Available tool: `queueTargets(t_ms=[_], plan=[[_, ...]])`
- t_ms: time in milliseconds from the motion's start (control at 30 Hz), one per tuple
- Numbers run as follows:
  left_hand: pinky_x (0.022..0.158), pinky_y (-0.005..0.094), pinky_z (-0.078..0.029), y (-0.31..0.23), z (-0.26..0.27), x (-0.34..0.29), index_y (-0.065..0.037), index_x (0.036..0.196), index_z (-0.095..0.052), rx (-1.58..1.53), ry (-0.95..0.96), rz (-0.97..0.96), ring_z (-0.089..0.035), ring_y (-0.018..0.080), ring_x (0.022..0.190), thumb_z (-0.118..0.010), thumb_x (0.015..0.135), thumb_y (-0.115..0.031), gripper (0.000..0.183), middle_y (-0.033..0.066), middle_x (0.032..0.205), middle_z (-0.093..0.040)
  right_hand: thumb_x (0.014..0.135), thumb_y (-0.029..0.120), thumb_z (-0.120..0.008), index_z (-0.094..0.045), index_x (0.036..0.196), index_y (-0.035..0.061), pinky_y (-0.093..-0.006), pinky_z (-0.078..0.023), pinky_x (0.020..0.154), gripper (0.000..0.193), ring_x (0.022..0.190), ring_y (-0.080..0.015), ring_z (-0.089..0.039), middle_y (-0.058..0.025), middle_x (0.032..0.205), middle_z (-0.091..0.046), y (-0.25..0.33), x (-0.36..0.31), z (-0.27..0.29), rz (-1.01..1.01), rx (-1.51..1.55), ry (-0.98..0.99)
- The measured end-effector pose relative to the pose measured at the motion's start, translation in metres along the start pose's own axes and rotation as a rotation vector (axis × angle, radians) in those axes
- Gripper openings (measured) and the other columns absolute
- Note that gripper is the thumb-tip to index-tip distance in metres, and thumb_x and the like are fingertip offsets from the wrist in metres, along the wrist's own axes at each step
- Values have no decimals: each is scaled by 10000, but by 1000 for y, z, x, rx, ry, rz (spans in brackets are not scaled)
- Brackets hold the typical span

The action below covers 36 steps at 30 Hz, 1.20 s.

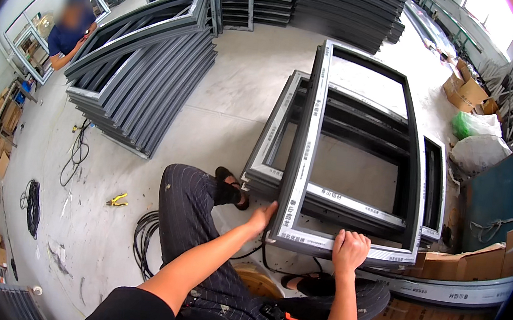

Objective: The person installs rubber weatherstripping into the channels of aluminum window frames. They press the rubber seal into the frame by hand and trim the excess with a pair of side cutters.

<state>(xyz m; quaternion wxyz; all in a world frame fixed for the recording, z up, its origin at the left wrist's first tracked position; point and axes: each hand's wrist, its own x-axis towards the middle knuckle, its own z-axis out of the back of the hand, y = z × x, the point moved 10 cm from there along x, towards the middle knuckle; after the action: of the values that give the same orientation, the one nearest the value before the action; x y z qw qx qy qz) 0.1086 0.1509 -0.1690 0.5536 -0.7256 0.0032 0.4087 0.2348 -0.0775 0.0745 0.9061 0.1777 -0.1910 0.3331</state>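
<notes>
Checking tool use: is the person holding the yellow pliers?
No: the yellow pliers lie on the floor, while both hands grip the grey frame.

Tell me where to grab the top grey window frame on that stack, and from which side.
Grip the top grey window frame on its near bottom rail, from the person's side. That rail overhangs the stack below, so fingers can likely wrap it. The left hand sits at the near left corner and the right hand on the rail's middle; spaced hands should steady its tilt.

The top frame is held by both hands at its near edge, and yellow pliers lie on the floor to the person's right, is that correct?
Not quite: the head view shows the yellow pliers to the person's left. Both the left hand and right hand do hold the top frame.
</notes>
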Motion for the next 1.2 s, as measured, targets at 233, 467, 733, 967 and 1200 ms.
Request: queueTargets(t_ms=[233,467,733,967,1200], plan=[[806,341,-539,41,-3,-141,-33,1051,-573,-499,208,326,-638,194,869,-560,971,-325,303,41,888,-605,860,181,-574,-578,609,39,-414,-420,772,288,681,-317,-555,-110,631,-564,0,-5,-13,-47,-10,72],[612,270,-469,38,20,-138,-79,981,-609,-488,153,303,-519,107,640,-538,982,-277,211,-9,737,-538,841,100,-615,-626,961,8,-438,-428,874,152,935,-349,-572,-153,974,-621,43,-13,35,18,146,102],[641,259,-466,41,5,-136,-67,1005,-633,-526,180,392,-575,122,691,-540,974,-246,204,17,814,-626,734,230,-750,-633,1019,30,-422,-458,816,367,928,-325,-558,-141,981,-590,133,-158,63,118,339,872],[681,265,-481,37,10,-126,0,963,-636,-421,128,222,-593,128,710,-557,969,-175,192,44,836,-652,708,277,-774,-643,1051,12,-404,-456,858,453,955,-318,-560,-145,1057,-585,129,-175,44,92,206,1027],[715,257,-468,35,14,-125,-2,961,-654,-394,89,213,-580,125,746,-579,961,-201,212,36,845,-655,762,195,-750,-627,1069,-19,-361,-495,826,394,936,-248,-604,-137,1075,-615,71,-145,13,-648,1041,981]])
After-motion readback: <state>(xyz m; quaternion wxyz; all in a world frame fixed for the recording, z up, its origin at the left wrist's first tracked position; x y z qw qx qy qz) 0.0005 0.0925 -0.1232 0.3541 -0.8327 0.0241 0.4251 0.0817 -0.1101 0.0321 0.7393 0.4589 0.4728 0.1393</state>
